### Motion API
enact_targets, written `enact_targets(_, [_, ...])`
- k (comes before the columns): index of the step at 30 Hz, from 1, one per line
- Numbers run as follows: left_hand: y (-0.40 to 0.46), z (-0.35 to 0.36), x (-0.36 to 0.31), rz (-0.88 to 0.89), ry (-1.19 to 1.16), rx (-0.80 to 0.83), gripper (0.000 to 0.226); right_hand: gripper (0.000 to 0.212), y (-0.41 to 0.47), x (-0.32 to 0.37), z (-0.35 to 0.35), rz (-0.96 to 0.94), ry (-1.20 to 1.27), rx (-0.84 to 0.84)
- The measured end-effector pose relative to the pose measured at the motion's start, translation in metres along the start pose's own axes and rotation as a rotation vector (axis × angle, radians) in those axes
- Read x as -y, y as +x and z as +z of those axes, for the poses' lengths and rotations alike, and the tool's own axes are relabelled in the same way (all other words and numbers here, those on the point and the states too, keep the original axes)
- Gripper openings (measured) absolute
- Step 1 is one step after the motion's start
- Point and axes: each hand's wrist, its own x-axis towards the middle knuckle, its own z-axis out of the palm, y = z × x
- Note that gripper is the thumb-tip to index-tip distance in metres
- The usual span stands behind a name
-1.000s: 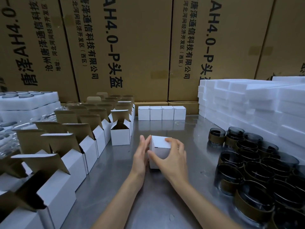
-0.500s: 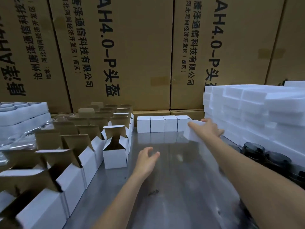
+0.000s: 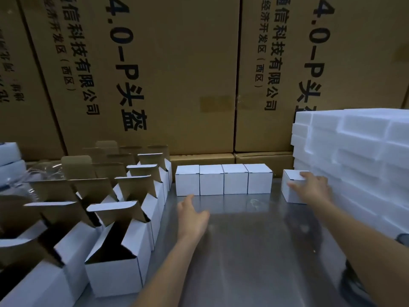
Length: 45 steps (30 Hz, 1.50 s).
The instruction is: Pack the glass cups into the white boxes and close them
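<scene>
Steel worktop (image 3: pixel 243 251) — right hand (image 3: pixel 314 189) grips the closed white box (image 3: pixel 292 191), thumb on its front; left hand (image 3: pixel 191 216) hovers loose-fingered, holding nothing.

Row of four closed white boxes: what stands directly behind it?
Behind the row of four closed boxes lie low brown cartons, with tall printed cartons above. The floor-level gap behind is hidden, as are the boxes' contents.

This is a packing station in a warehouse or factory stockroom. Tall brown cartons (image 3: pixel 177 74) printed with black shipping text wall off the far side. On the steel counter (image 3: pixel 243 251), open white boxes (image 3: pixel 115 262) stand in rows at left, closed ones (image 3: pixel 223 180) line the far edge, and white foam blocks (image 3: pixel 354 151) are stacked at right.
</scene>
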Motion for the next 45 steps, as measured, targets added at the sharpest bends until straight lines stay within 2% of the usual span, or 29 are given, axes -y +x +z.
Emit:
enact_targets(7, [0.027,0.018,0.003,0.006,0.015,-0.010,0.073,0.042,0.034,0.019,0.020,-0.005,0.243,0.129])
enact_targets(13, [0.024,0.024,0.008,0.062,0.076,-0.061,0.075,0.040,0.031,0.036,0.027,-0.008,0.355,0.212])
enact_targets(16, [0.021,0.024,0.008,0.092,0.071,-0.067,0.070,0.041,0.024,0.038,0.023,-0.002,0.334,0.230])
enact_targets(20, [0.013,0.018,0.004,0.130,-0.054,-0.082,0.050,0.047,0.007,0.041,0.017,0.009,0.304,0.113])
enact_targets(25, [-0.020,0.011,0.004,0.184,-0.023,-0.058,0.028,0.045,-0.041,0.062,0.016,-0.004,0.420,-0.006])
enact_targets(27, [-0.043,0.006,0.004,0.207,0.015,-0.088,0.024,0.041,-0.074,0.069,0.018,0.045,0.528,-0.068])
enact_targets(33, [-0.132,-0.023,0.006,0.475,0.267,-0.189,0.022,0.032,-0.211,0.061,0.021,0.171,0.632,-0.001])
enact_targets(39, [-0.191,-0.064,0.019,0.529,0.443,-0.307,0.028,0.029,-0.323,0.037,-0.004,-0.053,0.559,0.100])
enact_targets(42, [-0.199,-0.082,0.029,0.464,0.552,-0.370,0.036,0.027,-0.356,0.019,-0.019,-0.223,0.469,0.135])
enact_targets(45, [-0.196,-0.097,0.038,0.342,0.705,-0.360,0.050,0.025,-0.372,0.005,-0.028,-0.299,0.436,0.182])
